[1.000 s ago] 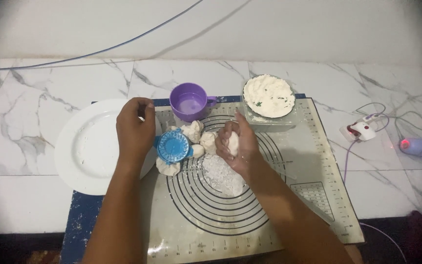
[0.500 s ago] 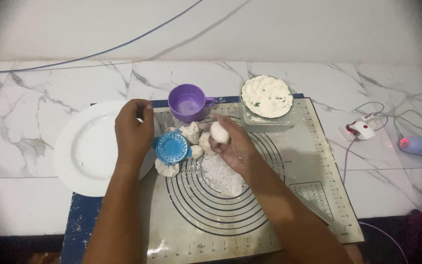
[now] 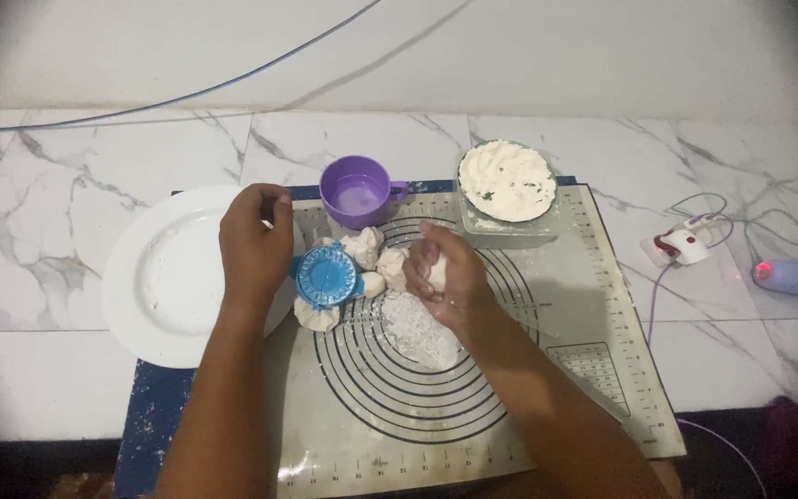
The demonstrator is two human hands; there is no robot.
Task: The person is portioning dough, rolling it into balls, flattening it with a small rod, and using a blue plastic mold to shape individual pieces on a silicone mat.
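Observation:
My right hand (image 3: 443, 277) is closed around a small white dough ball (image 3: 436, 269), held just above a patch of flour (image 3: 417, 331) on the ringed baking mat (image 3: 528, 370). Several more dough balls (image 3: 362, 246) lie in a cluster beside a round blue dumpling press (image 3: 327, 275). My left hand (image 3: 255, 245) rests with curled fingers on the right rim of the white plate (image 3: 163, 277), touching the press's left side. It holds nothing that I can see.
A purple cup (image 3: 357, 191) stands at the mat's far edge. Right of it sits a clear bowl of white filling (image 3: 507, 181). On the marble floor to the right lie a white power adapter (image 3: 678, 246) with cables and a lilac device (image 3: 794, 276).
My right hand has lifted a dough ball off the flour patch and brought it toward the cluster, closing around it. My left hand has stayed on the plate rim.

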